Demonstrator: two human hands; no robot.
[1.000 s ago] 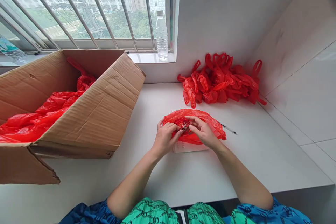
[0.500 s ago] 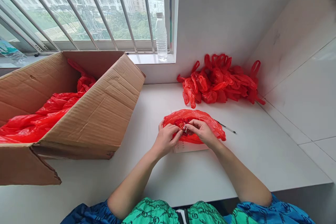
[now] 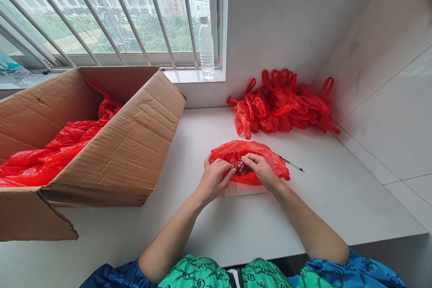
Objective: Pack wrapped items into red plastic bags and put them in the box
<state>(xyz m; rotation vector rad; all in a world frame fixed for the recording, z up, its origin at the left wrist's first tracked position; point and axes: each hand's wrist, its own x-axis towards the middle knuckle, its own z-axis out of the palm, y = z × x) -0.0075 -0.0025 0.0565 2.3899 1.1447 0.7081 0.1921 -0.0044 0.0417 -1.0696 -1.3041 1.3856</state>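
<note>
A red plastic bag (image 3: 249, 146) lies spread in front of me, its mouth turned toward me. Between my hands, at the bag's opening, shows a small dark red printed packet (image 3: 239, 166) with white and yellow marks. My left hand (image 3: 218, 177) is closed at the bag's left side, thumb and fingers pinching at the packet's edge. From the other side my right hand (image 3: 260, 170) pinches close to the packet's right edge; its exact hold is partly hidden. Under the bag, a sheet of paper with writing (image 3: 246, 190) sticks out at the front.
Behind the bag a heap of knotted red bags (image 3: 280, 103) lies against the wall. A pen (image 3: 293, 164) sits at right. The large cardboard box (image 3: 135, 144) at left holds more red plastic bags (image 3: 64, 144). A water bottle (image 3: 206, 49) stands on the windowsill.
My right fingers have shifted slightly up and to the right, so more of the printed packet shows. The left hand stays nearly in place, and the view has tilted very slightly.
</note>
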